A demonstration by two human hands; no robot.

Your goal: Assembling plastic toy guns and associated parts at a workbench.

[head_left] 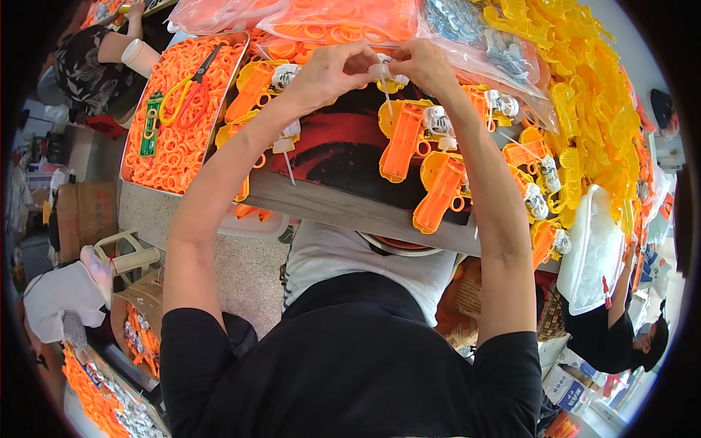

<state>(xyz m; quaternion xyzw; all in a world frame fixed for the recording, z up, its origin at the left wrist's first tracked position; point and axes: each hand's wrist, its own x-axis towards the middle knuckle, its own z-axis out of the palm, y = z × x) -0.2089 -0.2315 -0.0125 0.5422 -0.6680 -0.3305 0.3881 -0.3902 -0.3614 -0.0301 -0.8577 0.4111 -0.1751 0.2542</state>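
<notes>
At the far side of the table, my left hand [327, 76] and my right hand [429, 68] meet with fingers pinched. Between their fingertips is a small translucent white plastic piece [379, 71] with a thin stem hanging down. A yellow shell part sits just behind it, partly hidden by the fingers. Below my right hand lie half-assembled toy guns, each an orange grip [402, 142] in a yellow shell with a white mechanism. More such guns lie by my left forearm, one with a white stemmed piece [283, 146] on it. My right forearm covers part of the others.
A tray of orange rings [172, 157] holds scissors [188, 95] and a green tool [151, 124] at left. Bags of orange parts [343, 22] lie at the back. Yellow shells [591, 109] are heaped at right, above a white tub [595, 252]. Other people work on both sides.
</notes>
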